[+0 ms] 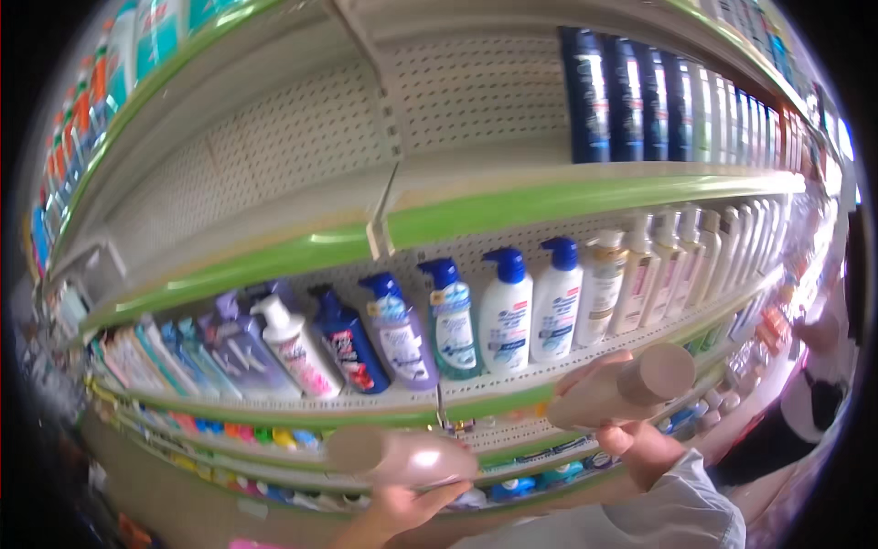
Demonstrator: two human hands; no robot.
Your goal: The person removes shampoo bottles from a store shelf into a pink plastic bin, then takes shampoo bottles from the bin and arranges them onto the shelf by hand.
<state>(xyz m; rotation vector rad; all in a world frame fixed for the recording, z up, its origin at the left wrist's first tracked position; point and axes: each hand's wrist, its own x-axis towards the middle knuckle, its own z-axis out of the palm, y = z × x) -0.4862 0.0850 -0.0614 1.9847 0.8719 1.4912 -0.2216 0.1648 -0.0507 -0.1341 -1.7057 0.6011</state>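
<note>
My left hand (405, 509), low in the middle of the view, grips a beige-pink plastic bottle (425, 458) that lies tilted with its round cap to the left. To the right of it, my right hand (627, 442) holds a similar beige-pink bottle (593, 398), its wide cap pointing up and to the right. Both bottles are in front of a shelf with pump bottles. Behind them stand a white pump bottle with a blue top (507, 316), a green one (454, 336), a purple one (403, 340) and a dark blue one (353, 350).
Above runs a shelf with a green edge strip (494, 206), with dark blue bottles (588, 103) at its right. White pump bottles (638, 281) line the middle shelf's right part. Lower shelves carry colourful items (264, 436). Part of another person (775, 425) shows at the right.
</note>
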